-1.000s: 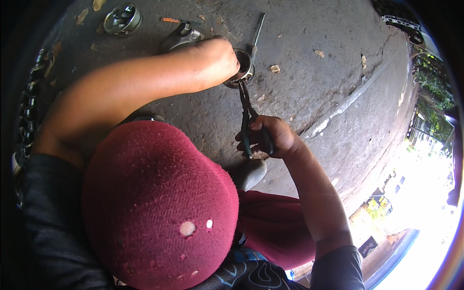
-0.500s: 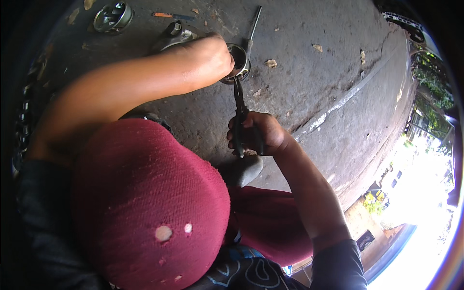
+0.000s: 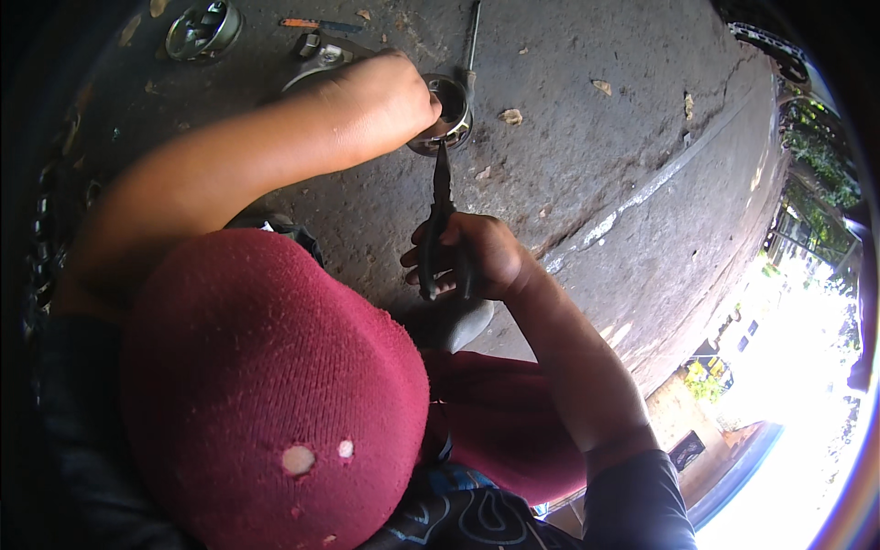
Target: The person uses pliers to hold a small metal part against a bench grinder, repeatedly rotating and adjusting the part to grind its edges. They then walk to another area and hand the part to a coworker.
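A round metal piston [image 3: 464,121], its hollow end facing up, rests on the ground ahead of me. My left hand [image 3: 380,105] is closed at the piston's left rim, most of its fingers hidden behind the back of the hand. Black long-nose pliers [image 3: 442,188] are in my right hand [image 3: 486,252], with their tips against the piston's near side. Fingers of the right hand reach around the handles, which stand slightly apart. What the tips touch is too small to make out.
A second piston [image 3: 203,32] lies at the far left. Beyond my left wrist is a grey metal part with a bolt [image 3: 325,60]. An orange-and-dark strip [image 3: 321,26] and a screwdriver [image 3: 474,41] lie farther off. My raised knee [image 3: 275,385] fills the lower left.
The pliers and right hand have shifted slightly left, and the right fingers have loosened outward around the handles. My left hand stays at the piston. The whole view has shifted a little.
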### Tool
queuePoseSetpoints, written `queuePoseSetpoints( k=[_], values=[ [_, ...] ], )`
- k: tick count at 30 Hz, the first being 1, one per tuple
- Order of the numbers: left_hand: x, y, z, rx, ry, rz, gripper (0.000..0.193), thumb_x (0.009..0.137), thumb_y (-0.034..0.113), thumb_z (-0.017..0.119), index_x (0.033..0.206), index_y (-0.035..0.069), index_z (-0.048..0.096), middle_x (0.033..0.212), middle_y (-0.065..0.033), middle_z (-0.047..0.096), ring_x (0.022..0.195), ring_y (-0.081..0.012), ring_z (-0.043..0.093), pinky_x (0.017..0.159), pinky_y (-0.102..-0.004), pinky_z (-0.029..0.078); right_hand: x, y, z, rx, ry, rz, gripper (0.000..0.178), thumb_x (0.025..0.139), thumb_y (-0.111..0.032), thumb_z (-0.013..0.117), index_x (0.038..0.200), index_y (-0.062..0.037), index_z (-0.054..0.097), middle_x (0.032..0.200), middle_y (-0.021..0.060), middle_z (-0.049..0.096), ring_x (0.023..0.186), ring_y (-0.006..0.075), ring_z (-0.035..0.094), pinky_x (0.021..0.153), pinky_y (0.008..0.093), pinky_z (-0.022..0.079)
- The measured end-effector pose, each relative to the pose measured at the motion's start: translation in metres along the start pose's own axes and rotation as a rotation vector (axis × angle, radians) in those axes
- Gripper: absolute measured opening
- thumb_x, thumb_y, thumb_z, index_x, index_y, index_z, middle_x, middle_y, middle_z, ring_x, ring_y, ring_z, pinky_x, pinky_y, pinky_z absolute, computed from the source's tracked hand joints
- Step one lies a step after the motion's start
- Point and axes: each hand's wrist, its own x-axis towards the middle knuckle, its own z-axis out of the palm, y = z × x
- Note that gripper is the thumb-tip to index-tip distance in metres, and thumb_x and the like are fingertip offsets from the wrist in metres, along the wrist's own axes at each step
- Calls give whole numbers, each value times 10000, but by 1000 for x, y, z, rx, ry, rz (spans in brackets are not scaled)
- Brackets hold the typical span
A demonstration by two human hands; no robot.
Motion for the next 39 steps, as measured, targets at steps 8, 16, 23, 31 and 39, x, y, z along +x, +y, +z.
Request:
queuePoseSetpoints(
  k=[8, 16, 23, 31, 39],
  values=[
    [-3, 0, 1, -36, 5, -27, 224, 865, 163, 632, 1080, 106, 650, 868, -75, 708, 855, -213, 705, 786, -346, 518, -3, -4, -7, -93, -35, -12, 465, 863, -191, 427, 1233, 63, 548, 1090, 282, 675, 711, 280, 656, 626, 349, 552],
    [-4, 4, 0, -1, -17, -54, 293, 880, 165, 630, 1166, 101, 632, 927, -92, 721, 901, -217, 709, 842, -354, 521, -2, -7, -16, -98, -87, 4, 490, 849, -226, 446, 1236, 64, 529, 1051, 295, 674, 681, 300, 665, 601, 372, 559],
    [-4, 6, 2, 0, 0, -48, 267, 868, 158, 628, 1128, 97, 645, 883, -77, 710, 879, -222, 707, 822, -356, 523, -9, -15, -29, -98, -126, 23, 513, 854, -260, 442, 1244, 64, 519, 1046, 303, 671, 674, 287, 681, 578, 355, 567],
    [-7, 1, 4, -68, 69, -67, 187, 854, 144, 641, 1036, 99, 649, 845, -86, 706, 848, -232, 713, 796, -361, 535, -12, -7, -22, -126, -113, -97, 501, 861, -238, 465, 1276, 39, 510, 1067, 280, 682, 709, 254, 683, 620, 335, 557],
    [-10, 2, 6, -110, 85, -78, 167, 854, 122, 643, 1018, 94, 652, 836, -96, 707, 831, -241, 718, 800, -363, 544, -12, -5, -17, -209, -37, -156, 471, 895, -208, 435, 1286, 44, 508, 1096, 257, 690, 723, 247, 684, 677, 343, 564]
  ],
)
